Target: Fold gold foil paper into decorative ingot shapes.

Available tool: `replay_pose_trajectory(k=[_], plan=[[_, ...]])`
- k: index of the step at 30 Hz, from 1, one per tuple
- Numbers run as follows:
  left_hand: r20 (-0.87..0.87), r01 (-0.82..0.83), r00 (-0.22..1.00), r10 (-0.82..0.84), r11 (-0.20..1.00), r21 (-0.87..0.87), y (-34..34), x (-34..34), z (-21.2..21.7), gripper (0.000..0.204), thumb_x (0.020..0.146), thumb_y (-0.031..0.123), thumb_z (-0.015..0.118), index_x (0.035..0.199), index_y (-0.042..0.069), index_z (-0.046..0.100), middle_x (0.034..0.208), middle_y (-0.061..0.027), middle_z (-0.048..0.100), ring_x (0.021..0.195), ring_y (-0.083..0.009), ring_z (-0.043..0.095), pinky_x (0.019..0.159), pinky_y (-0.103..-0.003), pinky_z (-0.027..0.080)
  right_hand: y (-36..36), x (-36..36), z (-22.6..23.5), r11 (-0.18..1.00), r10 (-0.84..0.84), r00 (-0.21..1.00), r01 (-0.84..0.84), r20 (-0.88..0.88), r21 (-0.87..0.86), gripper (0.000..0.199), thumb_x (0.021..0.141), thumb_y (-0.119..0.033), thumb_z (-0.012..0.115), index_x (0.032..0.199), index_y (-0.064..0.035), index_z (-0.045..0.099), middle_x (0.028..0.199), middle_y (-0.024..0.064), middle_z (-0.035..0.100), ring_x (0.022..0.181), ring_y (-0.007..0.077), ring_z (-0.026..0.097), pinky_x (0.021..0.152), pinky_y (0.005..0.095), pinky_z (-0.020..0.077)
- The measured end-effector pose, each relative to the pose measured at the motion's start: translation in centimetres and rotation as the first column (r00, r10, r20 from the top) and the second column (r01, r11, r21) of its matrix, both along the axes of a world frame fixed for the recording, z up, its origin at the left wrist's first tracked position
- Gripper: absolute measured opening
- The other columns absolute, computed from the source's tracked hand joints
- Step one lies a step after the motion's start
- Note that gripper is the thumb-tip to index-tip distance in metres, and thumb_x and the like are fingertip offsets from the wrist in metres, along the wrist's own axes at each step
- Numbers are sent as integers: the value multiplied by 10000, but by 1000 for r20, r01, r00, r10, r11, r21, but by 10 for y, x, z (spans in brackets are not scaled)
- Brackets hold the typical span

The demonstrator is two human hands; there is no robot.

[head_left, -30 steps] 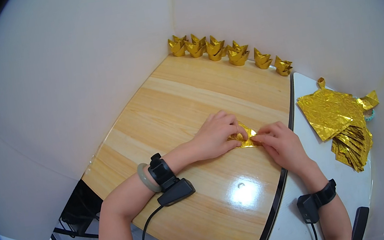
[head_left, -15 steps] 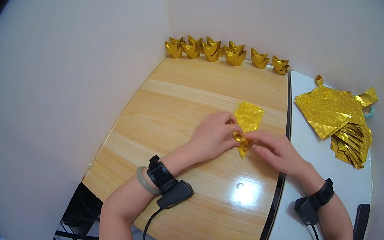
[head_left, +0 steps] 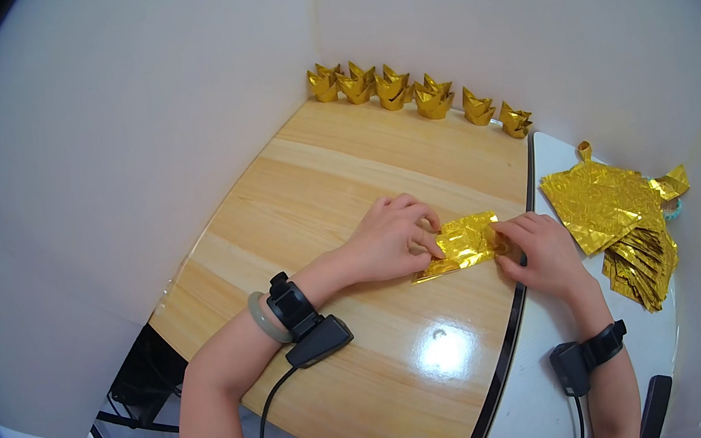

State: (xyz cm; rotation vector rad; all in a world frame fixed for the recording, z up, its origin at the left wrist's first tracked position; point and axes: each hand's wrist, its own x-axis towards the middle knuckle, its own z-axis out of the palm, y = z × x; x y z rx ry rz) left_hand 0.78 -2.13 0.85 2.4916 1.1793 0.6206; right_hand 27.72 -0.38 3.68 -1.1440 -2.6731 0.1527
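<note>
A creased sheet of gold foil paper [head_left: 466, 243] lies on the wooden table between my two hands, its long near edge running roughly left to right. My left hand [head_left: 394, 238] has its fingers curled over the sheet's left end. At the other end, thumb and forefinger of my right hand [head_left: 546, 251] grip the sheet's right edge. The fingertips partly cover both ends of the foil. Each wrist carries a black strapped device with a cable, and a pale bangle circles the left forearm.
Several folded gold foil ingots [head_left: 433, 98] stand in a row along the table's far edge. On a white surface to the right lies a fanned stack of gold foil sheets [head_left: 595, 202], with a turquoise beaded ring [head_left: 674, 212] beside it. Pale walls [head_left: 127, 116] enclose the left and back.
The foil, upright and bunched between my hands before, now stretches sideways. My right hand has moved right to the sheet's right edge; the left stays near its earlier place.
</note>
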Motion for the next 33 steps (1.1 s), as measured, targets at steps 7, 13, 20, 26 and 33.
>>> replay_pose_trajectory(k=[7,13,20,26,33], plan=[[24,5,1000,-3,997,-82,3,-5,-1,120,731,210,698,840,217,749,1149,40,580,1213,-167,446,1104,-535,138,1,-4,-5,952,208,974,-180,-94,246,399,671,-128,659,1064,-72,615,1002,96,646,1010,249,585,887,367,459],[43,90,996,-84,985,-150,10,-13,-6,169,789,233,697,958,224,696,1246,40,539,1354,-208,321,1078,-638,18,-6,-7,2,971,206,975,-192,-84,144,361,674,-125,669,1029,-76,634,950,91,659,933,253,617,839,353,484],[18,135,991,-135,966,-221,11,-19,-5,237,796,259,702,1027,236,656,1330,9,471,1412,-262,202,1064,-648,-27,-1,-8,-7,926,274,961,-255,-29,277,341,643,-82,657,984,-70,644,859,60,664,858,242,628,792,351,496],[138,239,962,-237,971,-3,10,-14,-8,206,753,188,716,959,195,707,1221,-27,522,1258,-271,367,1085,-486,186,3,0,-8,953,288,944,-266,-158,146,355,631,-32,633,980,-95,653,833,64,657,812,236,620,721,341,507],[107,249,964,-244,968,-30,-6,2,0,130,744,73,678,857,116,725,891,-25,597,969,-216,535,839,-349,437,-5,-7,0,902,1,903,-186,-430,-389,364,727,-33,694,1084,-66,631,761,72,621,712,164,607,653,287,502]])
